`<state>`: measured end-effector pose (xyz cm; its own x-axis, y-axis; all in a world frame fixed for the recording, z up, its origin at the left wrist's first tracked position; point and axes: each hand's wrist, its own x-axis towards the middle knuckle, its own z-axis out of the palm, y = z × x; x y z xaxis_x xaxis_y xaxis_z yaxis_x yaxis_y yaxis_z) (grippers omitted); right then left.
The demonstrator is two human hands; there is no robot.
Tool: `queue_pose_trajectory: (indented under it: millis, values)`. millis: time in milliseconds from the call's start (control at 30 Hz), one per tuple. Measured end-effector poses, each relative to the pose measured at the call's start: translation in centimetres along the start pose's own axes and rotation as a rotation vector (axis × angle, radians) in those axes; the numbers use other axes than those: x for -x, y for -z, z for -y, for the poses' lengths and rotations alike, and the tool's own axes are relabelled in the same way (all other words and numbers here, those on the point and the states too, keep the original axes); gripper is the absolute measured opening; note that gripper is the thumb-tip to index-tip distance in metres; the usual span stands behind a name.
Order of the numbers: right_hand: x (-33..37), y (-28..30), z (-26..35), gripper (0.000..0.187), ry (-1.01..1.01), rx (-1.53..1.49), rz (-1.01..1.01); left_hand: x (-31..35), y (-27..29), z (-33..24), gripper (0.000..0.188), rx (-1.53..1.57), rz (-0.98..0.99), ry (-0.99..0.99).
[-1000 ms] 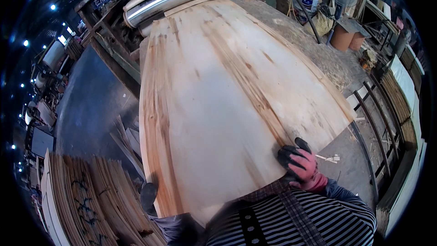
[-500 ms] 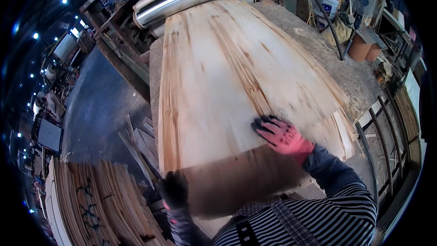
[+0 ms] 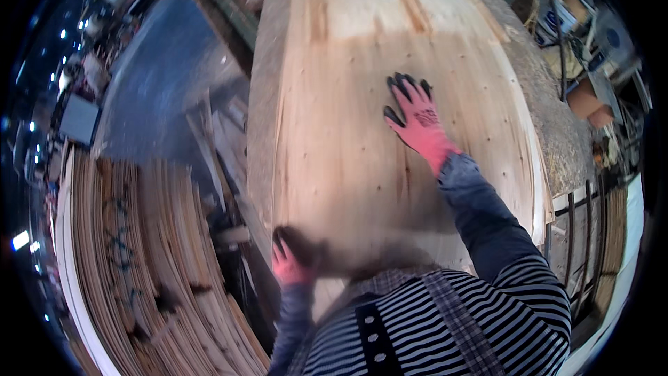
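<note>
the dotted veneer sheet [image 3: 334, 174] is cut across at its near end by the person's striped torso [image 3: 431, 327], so that edge is hidden; its near left corner is blurred and dark. just beyond it a streaked veneer sheet [image 3: 355, 0] runs off the top of the view, and i cannot tell which of the 2 overlaps the other. the left glove's fingers are smeared by blur and shadow.

counted: 2 gloved hands, pink with black fingertips; 2 veneer sheets on a rough tabletop [image 3: 268, 83] that shows along both sides of the dotted veneer sheet; 2 wood stacks, the larger stack [image 3: 174, 230] left of the dotted veneer sheet and the narrower stack [image 3: 614, 230] to its right, partly lost at the dark rim.

the right hand [image 3: 419, 122] lies palm down on the dotted veneer sheet, right of its middle, fingers a little spread and pointing away, forearm slanting in from the lower right. the left hand [image 3: 292, 261] is at the sheet's near left edge, forearm upright; whether it grips the edge or just touches it, i cannot tell.
</note>
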<state>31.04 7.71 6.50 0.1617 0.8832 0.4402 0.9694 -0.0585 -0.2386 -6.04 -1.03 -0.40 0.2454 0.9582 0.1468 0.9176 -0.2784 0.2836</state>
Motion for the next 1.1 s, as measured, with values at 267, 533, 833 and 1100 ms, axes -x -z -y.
queue_pose_trajectory:
  millis: [267,533,833,1100]
  values:
    - [17.3,5.1,3.0,0.057,-0.039,-0.124,0.210,-4.2,2.6,2.9,0.076,0.159,0.306,0.279]
    - [27.5,5.6,8.4,0.072,-0.032,-0.018,0.486,-5.4,4.2,4.0,0.068,0.315,0.159,-0.224]
    - [26.2,7.6,9.0,0.073,0.063,-0.134,0.076,-6.1,15.8,-1.9,0.046,1.261,0.236,-0.376]
    - [23.2,9.8,7.4,0.075,0.087,-0.248,0.170,-3.5,5.9,0.7,0.048,1.121,-0.187,-0.631]
